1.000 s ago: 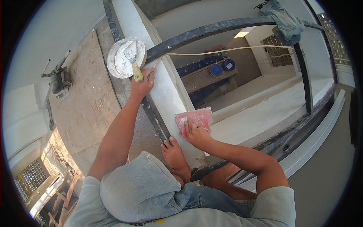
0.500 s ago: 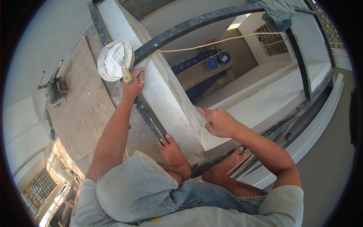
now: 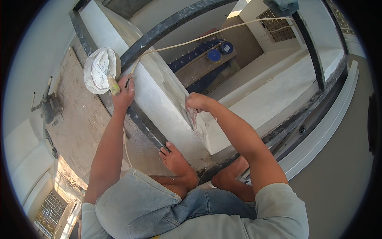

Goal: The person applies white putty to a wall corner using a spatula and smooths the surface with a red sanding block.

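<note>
My right hand [image 3: 197,102] is closed around a putty knife, its pinkish, smeared blade [image 3: 193,119] lying against the inner face of the white plastered beam [image 3: 159,105]. Across the beam, my left hand [image 3: 124,93] has its fingers curled beside the black metal frame [image 3: 139,118]; what they grip is hard to make out. Just beyond it, a round tub [image 3: 90,79] of white putty rests by the frame. A second tool leans in the tub, its yellow-green handle [image 3: 114,86] next to my left hand.
A pale cable [image 3: 207,35] runs over the frame. Below, through the opening, two blue-topped containers [image 3: 214,55] stand on a plank [image 3: 191,75]. Plywood [image 3: 75,115] lies on the left, near a grey power tool [image 3: 49,105]. Pale trim strips [image 3: 326,143] lie at right. Cloth [image 3: 282,7] hangs from the frame.
My right hand has moved the putty knife up and away along the beam's inner face. The view has shifted, while my left hand stays by the tub.
</note>
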`<action>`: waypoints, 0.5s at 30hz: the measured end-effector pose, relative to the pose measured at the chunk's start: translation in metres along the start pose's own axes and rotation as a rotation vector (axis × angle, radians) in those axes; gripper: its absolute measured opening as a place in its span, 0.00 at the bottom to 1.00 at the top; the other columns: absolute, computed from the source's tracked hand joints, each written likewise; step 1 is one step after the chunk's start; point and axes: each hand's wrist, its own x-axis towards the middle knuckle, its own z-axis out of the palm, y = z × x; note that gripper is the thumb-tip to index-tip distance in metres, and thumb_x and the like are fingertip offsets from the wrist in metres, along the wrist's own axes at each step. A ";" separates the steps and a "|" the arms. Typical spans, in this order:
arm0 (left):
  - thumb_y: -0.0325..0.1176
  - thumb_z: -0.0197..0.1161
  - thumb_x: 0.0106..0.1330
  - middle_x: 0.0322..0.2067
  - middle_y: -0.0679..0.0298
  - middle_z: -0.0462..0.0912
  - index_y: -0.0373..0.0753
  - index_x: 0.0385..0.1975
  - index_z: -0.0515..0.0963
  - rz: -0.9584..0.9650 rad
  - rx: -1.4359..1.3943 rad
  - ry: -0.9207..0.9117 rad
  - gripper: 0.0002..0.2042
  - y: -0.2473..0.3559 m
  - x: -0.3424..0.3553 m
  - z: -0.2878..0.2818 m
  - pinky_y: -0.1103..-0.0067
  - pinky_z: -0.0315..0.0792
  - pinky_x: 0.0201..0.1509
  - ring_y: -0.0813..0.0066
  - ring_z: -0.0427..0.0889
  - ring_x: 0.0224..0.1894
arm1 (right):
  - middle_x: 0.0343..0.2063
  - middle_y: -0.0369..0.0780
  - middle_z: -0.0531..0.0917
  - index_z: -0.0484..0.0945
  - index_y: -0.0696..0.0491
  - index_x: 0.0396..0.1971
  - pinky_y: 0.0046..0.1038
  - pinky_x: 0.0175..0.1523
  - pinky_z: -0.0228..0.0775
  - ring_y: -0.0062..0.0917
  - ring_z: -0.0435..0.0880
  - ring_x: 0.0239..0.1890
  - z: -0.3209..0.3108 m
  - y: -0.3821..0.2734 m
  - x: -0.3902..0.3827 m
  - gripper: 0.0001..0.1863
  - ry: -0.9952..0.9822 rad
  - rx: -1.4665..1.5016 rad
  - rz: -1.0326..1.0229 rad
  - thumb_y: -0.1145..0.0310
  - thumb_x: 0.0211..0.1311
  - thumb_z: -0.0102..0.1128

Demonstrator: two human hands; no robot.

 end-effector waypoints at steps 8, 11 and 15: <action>0.29 0.62 0.66 0.38 0.58 0.87 0.43 0.44 0.83 0.014 0.037 -0.011 0.09 -0.007 -0.002 -0.012 0.70 0.76 0.49 0.58 0.86 0.42 | 0.35 0.61 0.84 0.82 0.64 0.33 0.42 0.43 0.79 0.53 0.86 0.36 -0.081 -0.082 -0.012 0.22 0.435 -0.434 -0.298 0.55 0.61 0.56; 0.31 0.62 0.67 0.39 0.58 0.86 0.43 0.44 0.83 -0.011 0.019 -0.017 0.08 -0.010 -0.002 -0.010 0.70 0.76 0.50 0.58 0.85 0.42 | 0.34 0.51 0.87 0.84 0.60 0.39 0.37 0.48 0.75 0.40 0.86 0.39 -0.105 -0.030 -0.015 0.19 0.492 -0.346 -0.265 0.62 0.53 0.59; 0.29 0.62 0.65 0.40 0.58 0.86 0.44 0.45 0.82 -0.008 0.037 -0.023 0.10 -0.005 -0.004 0.005 0.69 0.76 0.49 0.57 0.85 0.43 | 0.37 0.47 0.87 0.83 0.60 0.41 0.35 0.49 0.75 0.35 0.85 0.40 -0.104 0.034 -0.046 0.17 0.530 0.100 -0.236 0.66 0.54 0.60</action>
